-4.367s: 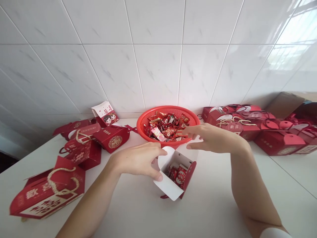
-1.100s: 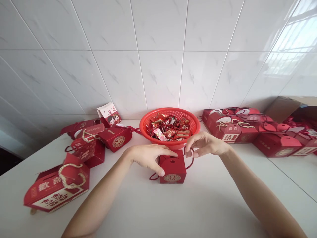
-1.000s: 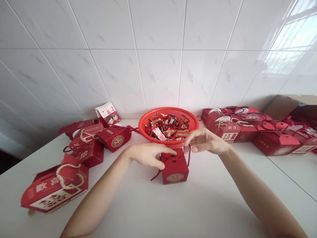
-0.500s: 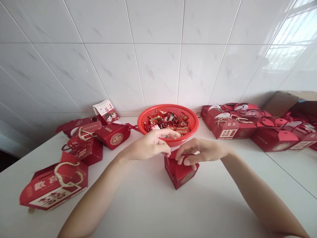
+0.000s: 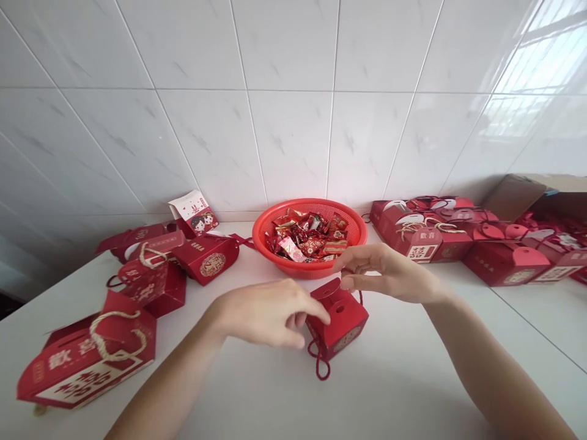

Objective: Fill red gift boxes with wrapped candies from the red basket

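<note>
Our landmark is the round red plastic basket [image 5: 293, 267], heaped with shiny red and gold wrapped sweets [image 5: 314, 235]. The small red card box with a gold medallion [image 5: 351, 321] sits on the smooth white tabletop [image 5: 257, 397], nearer to us than the basket and slightly to its right. It stands turned askew, one corner toward us, its flaps folded inward around a round hole; its shape is so compact that we cannot name a long axis surely.

From our left hand [image 5: 268, 315] the box lies just to the right; from our right hand [image 5: 387, 272] it lies lower left. Both hands are close to it, neither clearly nearer. Our left hand comes in palm down, its index finger stretched onto the box's near left edge, thumb spread below and apart, the other fingers loosely curled. Our right hand arches over the far flap, wrist raised, fingertips pointing left and nearly meeting the thumb; we cannot tell whether they pinch the flap, a cord or nothing.

A dark red cord loop [image 5: 329, 370] hangs from the near left side of the box, below our left thumb. Another dark red cord stretch [image 5: 361, 298] rises beneath our right hand.
</note>
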`<state>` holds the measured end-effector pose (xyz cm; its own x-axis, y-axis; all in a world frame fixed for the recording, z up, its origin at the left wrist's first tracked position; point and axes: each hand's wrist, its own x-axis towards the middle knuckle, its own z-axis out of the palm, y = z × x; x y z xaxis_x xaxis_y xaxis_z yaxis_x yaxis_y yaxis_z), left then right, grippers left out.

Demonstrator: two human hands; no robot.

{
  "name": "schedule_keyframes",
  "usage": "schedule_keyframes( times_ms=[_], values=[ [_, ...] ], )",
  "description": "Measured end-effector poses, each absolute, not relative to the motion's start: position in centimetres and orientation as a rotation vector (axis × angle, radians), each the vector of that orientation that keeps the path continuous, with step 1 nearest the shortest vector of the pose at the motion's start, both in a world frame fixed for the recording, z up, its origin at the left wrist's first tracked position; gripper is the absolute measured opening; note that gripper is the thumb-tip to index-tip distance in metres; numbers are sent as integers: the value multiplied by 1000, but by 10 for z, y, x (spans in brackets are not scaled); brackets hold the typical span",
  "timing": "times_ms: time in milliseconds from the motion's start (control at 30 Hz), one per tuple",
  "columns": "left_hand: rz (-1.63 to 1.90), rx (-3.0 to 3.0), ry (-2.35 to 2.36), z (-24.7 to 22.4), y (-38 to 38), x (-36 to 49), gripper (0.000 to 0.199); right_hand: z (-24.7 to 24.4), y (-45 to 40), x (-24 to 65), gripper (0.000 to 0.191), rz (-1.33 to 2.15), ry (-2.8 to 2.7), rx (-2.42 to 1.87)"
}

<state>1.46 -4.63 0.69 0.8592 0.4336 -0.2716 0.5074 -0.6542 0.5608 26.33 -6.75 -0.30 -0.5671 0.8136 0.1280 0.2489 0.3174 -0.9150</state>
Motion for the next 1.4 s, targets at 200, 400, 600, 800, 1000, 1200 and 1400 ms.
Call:
schedule_keyframes(
  times_ms=[200, 400, 600, 800, 1000, 1200, 1400],
  values=[
    [-238, 2468, 760, -4, -57, 32, 28, -4, -71, 260, 20, 1222, -2053, -994],
    [-148, 2605, 865, -7, -58, 38, 24, -14, -67, 252, 13, 1253, -2228, -1060],
    [-90, 2646, 790, -12, -51, 38, 28, -22, -62, 252, 13, 1126, -2316, -1191],
    [34, 2469, 618, -10, -27, 29, 22, -35, -54, 254, 13, 1310, -2198, -1145],
    [331, 2104, 759, -5, -24, 29, 13, -25, -56, 253, 25, 1435, -1825, -1026],
    [637, 1981, 755, -10, -37, 40, 7, -16, -67, 245, 47, 1455, -1598, -913],
    [777, 1919, 721, -18, -34, 45, 14, -18, -73, 239, 40, 1311, -1583, -911]
  ],
)
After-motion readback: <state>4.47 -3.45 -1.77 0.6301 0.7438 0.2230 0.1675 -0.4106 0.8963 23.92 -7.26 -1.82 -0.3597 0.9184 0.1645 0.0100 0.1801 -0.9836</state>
